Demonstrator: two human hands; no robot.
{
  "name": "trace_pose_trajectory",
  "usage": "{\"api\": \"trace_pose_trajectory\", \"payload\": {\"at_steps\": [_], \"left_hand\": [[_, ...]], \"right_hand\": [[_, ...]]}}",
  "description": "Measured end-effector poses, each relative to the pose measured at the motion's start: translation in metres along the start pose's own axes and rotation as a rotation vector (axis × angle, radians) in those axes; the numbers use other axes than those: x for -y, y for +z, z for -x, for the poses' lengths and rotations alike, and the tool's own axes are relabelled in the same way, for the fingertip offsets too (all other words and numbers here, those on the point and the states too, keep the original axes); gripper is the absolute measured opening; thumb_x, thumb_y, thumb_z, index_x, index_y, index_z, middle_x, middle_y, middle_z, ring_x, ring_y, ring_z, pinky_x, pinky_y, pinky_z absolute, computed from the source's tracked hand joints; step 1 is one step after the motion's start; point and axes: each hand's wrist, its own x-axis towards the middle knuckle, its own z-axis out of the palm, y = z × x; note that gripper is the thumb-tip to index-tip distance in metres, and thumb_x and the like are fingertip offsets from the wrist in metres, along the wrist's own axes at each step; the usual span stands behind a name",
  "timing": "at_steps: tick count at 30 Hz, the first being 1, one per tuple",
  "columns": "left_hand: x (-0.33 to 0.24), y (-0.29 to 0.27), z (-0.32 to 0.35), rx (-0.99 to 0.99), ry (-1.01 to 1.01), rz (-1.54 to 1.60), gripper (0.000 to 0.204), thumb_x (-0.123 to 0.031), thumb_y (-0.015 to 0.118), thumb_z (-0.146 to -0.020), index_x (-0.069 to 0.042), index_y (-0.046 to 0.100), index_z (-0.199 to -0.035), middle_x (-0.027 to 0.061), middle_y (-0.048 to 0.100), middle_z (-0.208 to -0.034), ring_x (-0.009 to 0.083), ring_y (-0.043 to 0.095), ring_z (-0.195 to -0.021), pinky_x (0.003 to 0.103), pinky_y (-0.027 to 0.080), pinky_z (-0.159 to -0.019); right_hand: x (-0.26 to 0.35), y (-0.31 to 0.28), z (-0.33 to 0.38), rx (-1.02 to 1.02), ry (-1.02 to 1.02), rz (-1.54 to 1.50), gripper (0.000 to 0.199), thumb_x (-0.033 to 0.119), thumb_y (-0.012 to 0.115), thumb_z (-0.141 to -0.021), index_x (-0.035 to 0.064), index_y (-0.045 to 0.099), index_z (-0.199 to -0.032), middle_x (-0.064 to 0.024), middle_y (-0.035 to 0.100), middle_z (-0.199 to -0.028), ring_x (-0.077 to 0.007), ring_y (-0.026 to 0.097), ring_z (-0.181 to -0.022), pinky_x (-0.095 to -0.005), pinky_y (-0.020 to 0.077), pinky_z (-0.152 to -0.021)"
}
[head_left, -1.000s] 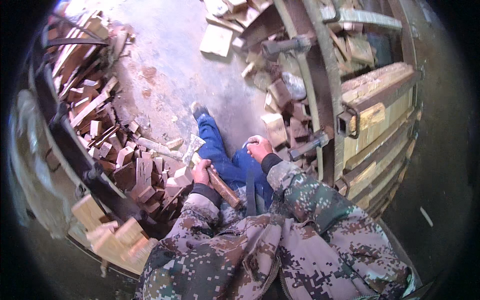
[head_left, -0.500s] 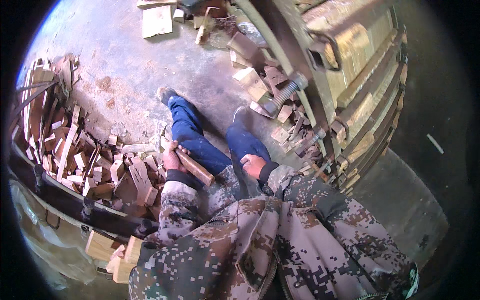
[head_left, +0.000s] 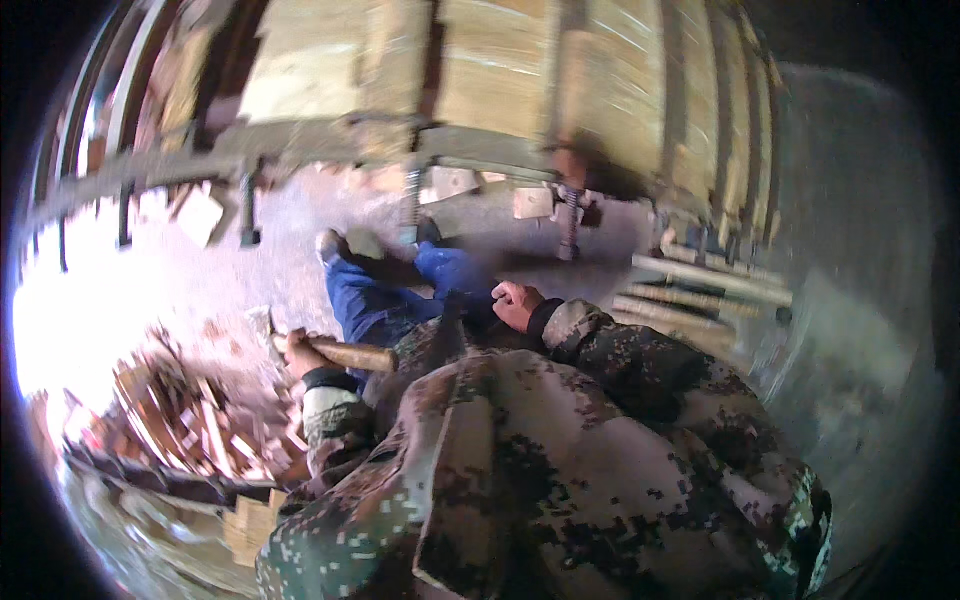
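My left hand (head_left: 300,355) is wrapped round the wooden handle of a hatchet (head_left: 355,355). Its light metal head (head_left: 262,322) sticks out past my fingers on the far side, blurred by motion. My right hand (head_left: 515,305) is held in front of my jacket with the fingers curled into a fist. Whatever that fist may contain is hidden. Both arms wear camouflage sleeves with dark cuffs. Below them are my blue trouser legs (head_left: 370,305) on the concrete floor.
Across the front stands a metal frame (head_left: 300,145) with pale wooden boards (head_left: 500,70) and protruding threaded bolts (head_left: 570,225). Wood offcuts (head_left: 210,425) lie heaped at the left. Long wood strips (head_left: 690,300) lie to the right. Timber blocks (head_left: 245,525) are near my left elbow.
My view has turned to the right, so the metal frame now spans the front and the offcut heap sits lower left. Both hands keep their grips.
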Motion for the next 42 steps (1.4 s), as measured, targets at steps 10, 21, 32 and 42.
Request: {"api": "trace_pose_trajectory", "payload": {"at_steps": [10,21,32,42], "left_hand": [[-0.103,0.156,0.075,0.496,0.476,-0.349,0.014,-0.024,0.057,-0.087,-0.010,0.058,-0.088,0.0055,0.057,-0.074,0.0230,0.056,-0.059,0.039,0.051,-0.056],[0.004,0.246,0.235,0.628,0.782,-0.577,0.028,-0.034,0.051,-0.094,-0.009,0.063,-0.094,0.0060,0.061,-0.085,0.0243,0.061,-0.076,0.037,0.051,-0.068],[0.097,0.306,0.294,0.835,1.015,-0.953,0.031,-0.033,0.051,-0.095,-0.004,0.064,-0.099,0.0080,0.063,-0.091,0.0247,0.062,-0.084,0.040,0.051,-0.078],[0.157,0.360,0.319,1.070,1.138,-1.282,0.038,-0.034,0.051,-0.096,0.001,0.063,-0.106,0.0117,0.064,-0.098,0.0257,0.062,-0.091,0.042,0.052,-0.085]], "right_hand": [[-0.187,0.093,-0.008,-0.404,0.275,-0.382,0.037,0.032,0.071,-0.085,0.0090,0.072,-0.114,-0.0171,0.074,-0.113,-0.0324,0.070,-0.107,-0.0447,0.0557,-0.095],[-0.260,0.037,0.066,-0.485,0.238,-0.727,0.034,0.033,0.070,-0.088,0.0086,0.070,-0.112,-0.0169,0.072,-0.109,-0.0331,0.068,-0.105,-0.0476,0.0541,-0.091],[-0.310,0.150,0.134,-0.428,0.497,-1.037,0.036,0.031,0.069,-0.089,0.0071,0.068,-0.115,-0.0174,0.072,-0.109,-0.0355,0.068,-0.106,-0.0482,0.0538,-0.092],[-0.255,0.040,0.142,-0.607,0.329,-1.039,0.038,0.029,0.069,-0.089,0.0058,0.066,-0.118,-0.0178,0.071,-0.110,-0.0377,0.067,-0.107,-0.0487,0.0534,-0.093]]}}
